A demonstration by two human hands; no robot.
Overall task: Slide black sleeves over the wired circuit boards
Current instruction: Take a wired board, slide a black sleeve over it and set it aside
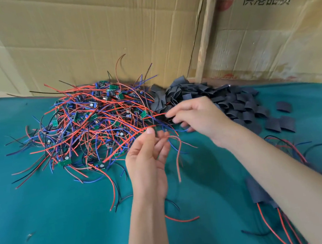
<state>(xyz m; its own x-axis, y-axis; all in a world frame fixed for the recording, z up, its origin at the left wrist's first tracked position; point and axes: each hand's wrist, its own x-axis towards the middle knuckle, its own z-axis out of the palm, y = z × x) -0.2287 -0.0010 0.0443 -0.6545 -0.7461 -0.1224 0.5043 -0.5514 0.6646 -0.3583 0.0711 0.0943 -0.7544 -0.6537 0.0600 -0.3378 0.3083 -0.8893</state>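
The left hand [147,154] is raised palm-up near the tangled heap of wired circuit boards [94,120] on the green surface [47,229], its grip curled round a few red and blue wires [177,152]. The right hand [198,117] reaches into the pile of black sleeves [214,98] just right of the heap; its fingertips are blurred, so its grip cannot be told

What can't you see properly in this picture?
- Head view: whether the right hand holds a sleeve; its fingers are blurred.
- The board on the wires in the left hand: hidden by the palm, if there.
- Finished pieces: partly covered by the right forearm, cut off at the bottom edge.
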